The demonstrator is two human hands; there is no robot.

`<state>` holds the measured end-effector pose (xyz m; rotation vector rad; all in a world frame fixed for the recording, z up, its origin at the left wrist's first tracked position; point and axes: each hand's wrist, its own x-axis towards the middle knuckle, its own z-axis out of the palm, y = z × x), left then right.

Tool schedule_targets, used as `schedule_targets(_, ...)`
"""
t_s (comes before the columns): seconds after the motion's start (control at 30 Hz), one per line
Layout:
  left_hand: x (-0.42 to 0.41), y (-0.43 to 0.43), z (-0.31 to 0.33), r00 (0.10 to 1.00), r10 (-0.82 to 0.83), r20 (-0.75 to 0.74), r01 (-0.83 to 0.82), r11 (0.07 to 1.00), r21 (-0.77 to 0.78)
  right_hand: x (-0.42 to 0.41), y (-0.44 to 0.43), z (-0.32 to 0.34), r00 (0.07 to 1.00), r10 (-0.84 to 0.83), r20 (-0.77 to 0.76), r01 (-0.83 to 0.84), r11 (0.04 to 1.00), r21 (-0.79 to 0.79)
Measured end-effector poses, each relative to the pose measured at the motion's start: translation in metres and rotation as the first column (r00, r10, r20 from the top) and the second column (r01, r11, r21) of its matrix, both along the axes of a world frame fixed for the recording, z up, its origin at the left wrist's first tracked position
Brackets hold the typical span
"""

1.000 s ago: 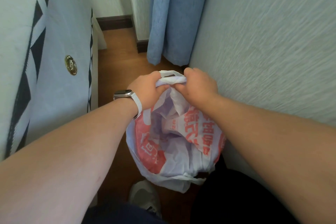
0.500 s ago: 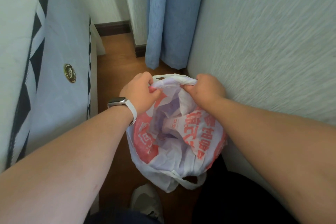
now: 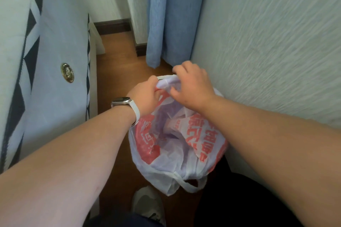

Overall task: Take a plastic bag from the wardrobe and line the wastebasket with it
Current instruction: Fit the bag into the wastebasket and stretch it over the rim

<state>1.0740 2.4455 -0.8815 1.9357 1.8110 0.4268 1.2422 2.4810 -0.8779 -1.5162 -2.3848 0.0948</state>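
Observation:
A white plastic bag point(image 3: 177, 155) with red print hangs open below my hands, its mouth spread and a loose handle loop drooping at its near side. My left hand point(image 3: 145, 96), with a white watch on the wrist, pinches the bag's far rim. My right hand point(image 3: 191, 86) grips the same bunched rim just to the right, its fingers curled over the plastic. The wastebasket is hidden by the bag; I cannot tell where its rim lies.
A textured pale wall point(image 3: 267, 51) runs close on the right. A mattress side point(image 3: 55, 79) with a gold badge and black triangles stands on the left. A blue curtain point(image 3: 171, 14) hangs ahead. Brown wooden floor point(image 3: 118, 72) lies between; a grey shoe point(image 3: 147, 206) shows below.
My right hand has shifted up and left over the bunched rim, closer to my left hand. The bag's mouth has spread a little wider and its near handle loop hangs lower.

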Motion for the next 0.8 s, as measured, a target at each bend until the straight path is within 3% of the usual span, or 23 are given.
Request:
schedule_targets(0.1,0.0,0.0,0.004,0.999,-0.034,0.015,0.034,0.999,0.013,-0.016,-0.003,0.003,0.985,0.174,0.016,-0.175,0.985,0.008)
schedule_targets(0.2,0.002,0.001,0.01,1.0,-0.021,0.013,0.021,1.0,-0.003,-0.018,-0.002,0.008,0.979,0.202,0.024,-0.2,0.978,-0.058)
schedule_targets(0.37,0.007,0.002,0.011,0.997,0.035,0.066,-0.033,0.999,-0.035,-0.012,0.002,0.008,0.994,0.083,0.077,-0.072,0.989,-0.131)
schedule_targets(0.5,0.004,0.001,0.012,0.996,0.052,0.078,-0.06,0.992,0.108,0.005,0.009,0.007,0.987,-0.135,0.088,0.149,0.97,-0.19)
schedule_targets(0.57,0.004,0.002,0.013,0.999,0.037,0.014,-0.039,0.968,0.249,0.011,0.01,0.003,0.975,-0.216,0.053,0.222,0.954,-0.201)
schedule_targets(0.67,0.004,0.0,0.014,0.979,0.015,-0.206,0.075,0.902,0.425,0.011,0.009,-0.001,0.957,-0.29,-0.013,0.281,0.934,-0.219)
schedule_targets(0.8,-0.001,-0.004,0.011,0.933,0.01,-0.36,0.194,0.827,0.527,0.011,0.008,0.0,0.939,-0.344,-0.012,0.332,0.915,-0.231)
